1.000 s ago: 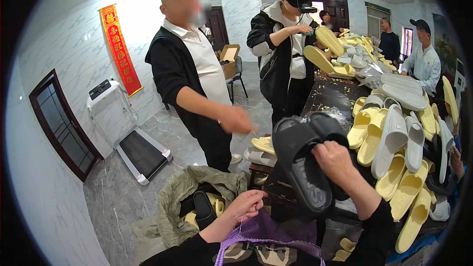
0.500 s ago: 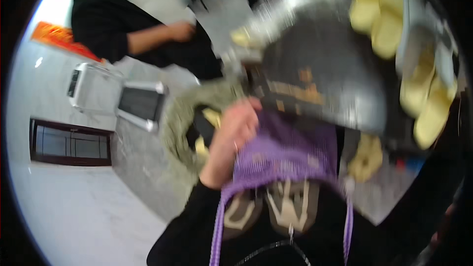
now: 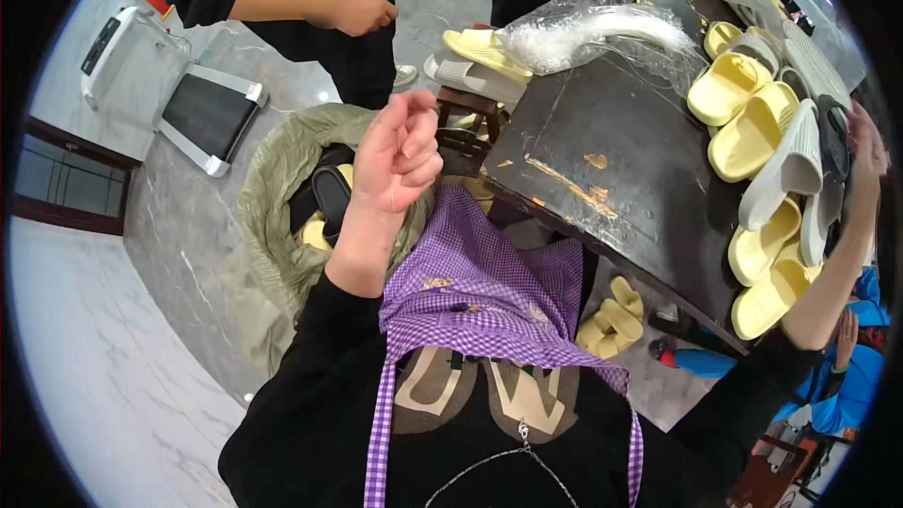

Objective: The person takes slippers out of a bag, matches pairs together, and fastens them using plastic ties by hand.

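Worktop point(image 3: 658, 188) is dark, chipped near its close left corner. Left hand point(image 3: 404, 150) is loosely curled by the green sack point(image 3: 266, 174); right hand point(image 3: 866, 143) is beside a black slipper point(image 3: 833, 136), can't tell if gripping. Yellow and grey slippers point(image 3: 752, 146) crowd the right edge, clear plastic point(image 3: 602, 38) the far left, dark surface between.

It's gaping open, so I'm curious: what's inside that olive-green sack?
Inside the olive-green sack, a black slipper and pale yellow footwear show. Anything deeper is covered; the left forearm also hides part of the sack.

Black slipper point(image 3: 832, 138) among overlapping yellow and grey slippers point(image 3: 784, 169) along the dark table's point(image 3: 649, 179) right edge
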### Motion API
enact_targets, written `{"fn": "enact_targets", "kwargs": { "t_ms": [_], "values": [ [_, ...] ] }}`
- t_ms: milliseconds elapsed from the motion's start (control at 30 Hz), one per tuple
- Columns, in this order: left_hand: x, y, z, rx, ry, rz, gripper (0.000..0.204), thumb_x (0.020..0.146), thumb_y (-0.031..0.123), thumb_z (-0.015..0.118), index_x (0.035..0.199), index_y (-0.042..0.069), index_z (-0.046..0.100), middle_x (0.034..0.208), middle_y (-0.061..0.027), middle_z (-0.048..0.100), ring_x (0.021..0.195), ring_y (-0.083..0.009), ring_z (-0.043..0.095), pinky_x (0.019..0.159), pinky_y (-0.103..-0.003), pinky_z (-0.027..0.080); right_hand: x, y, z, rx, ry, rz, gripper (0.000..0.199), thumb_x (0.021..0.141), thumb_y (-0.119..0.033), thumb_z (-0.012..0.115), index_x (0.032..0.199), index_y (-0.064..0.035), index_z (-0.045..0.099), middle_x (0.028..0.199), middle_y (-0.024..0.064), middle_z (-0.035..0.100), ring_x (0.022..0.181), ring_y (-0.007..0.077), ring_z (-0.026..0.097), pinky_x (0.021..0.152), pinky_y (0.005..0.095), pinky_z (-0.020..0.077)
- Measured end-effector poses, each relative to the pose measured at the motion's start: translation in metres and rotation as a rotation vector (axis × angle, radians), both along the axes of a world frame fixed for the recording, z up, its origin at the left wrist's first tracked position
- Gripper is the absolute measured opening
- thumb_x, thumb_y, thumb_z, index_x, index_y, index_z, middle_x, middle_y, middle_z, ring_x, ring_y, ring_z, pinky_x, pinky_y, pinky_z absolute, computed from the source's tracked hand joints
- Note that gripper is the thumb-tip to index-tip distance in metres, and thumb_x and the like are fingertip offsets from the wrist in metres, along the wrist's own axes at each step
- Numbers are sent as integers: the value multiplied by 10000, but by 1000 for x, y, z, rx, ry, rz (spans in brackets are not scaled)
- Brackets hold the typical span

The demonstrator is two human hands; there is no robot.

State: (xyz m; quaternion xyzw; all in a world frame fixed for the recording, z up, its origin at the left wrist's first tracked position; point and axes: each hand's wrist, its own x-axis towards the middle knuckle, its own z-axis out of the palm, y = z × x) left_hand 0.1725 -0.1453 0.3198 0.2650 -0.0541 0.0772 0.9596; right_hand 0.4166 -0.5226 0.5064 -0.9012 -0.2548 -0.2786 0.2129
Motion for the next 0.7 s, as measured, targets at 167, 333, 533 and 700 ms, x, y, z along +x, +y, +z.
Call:
{"fn": "enact_targets", "kwargs": {
  "t_ms": [167,333,533,700],
  "values": [
    [-1,-4,-4,-97,-139,134,291,942,263,405,1030,16,532,557,22,347,378,-48,212,336,-198,183,-112,122,-83,-134,854,1100,327,875,-239,530,1040,37,591,979,103,620,925,181,578,811,305,457],
    [-23,-39,-8,367,-65,196,257,935,226,440,1006,0,542,572,-3,445,424,-45,326,381,-198,235,-173,210,-170,698,1330,1078,318,915,-246,468,1087,15,526,840,88,594,813,198,582,737,319,467],
    [-77,-16,-65,584,147,112,205,903,154,474,1004,-2,559,675,-28,540,564,-65,485,487,-186,369,-161,239,-184,1205,1772,993,157,907,-195,473,888,-45,516,534,-62,320,444,56,323,429,241,289],
    [-125,83,-197,973,823,661,289,844,196,550,1024,-28,580,839,-80,624,788,-166,588,691,-279,475,-122,196,-137,1080,1449,1081,174,906,-189,483,888,-17,497,514,-70,298,378,39,232,359,214,186]
  ]
}}
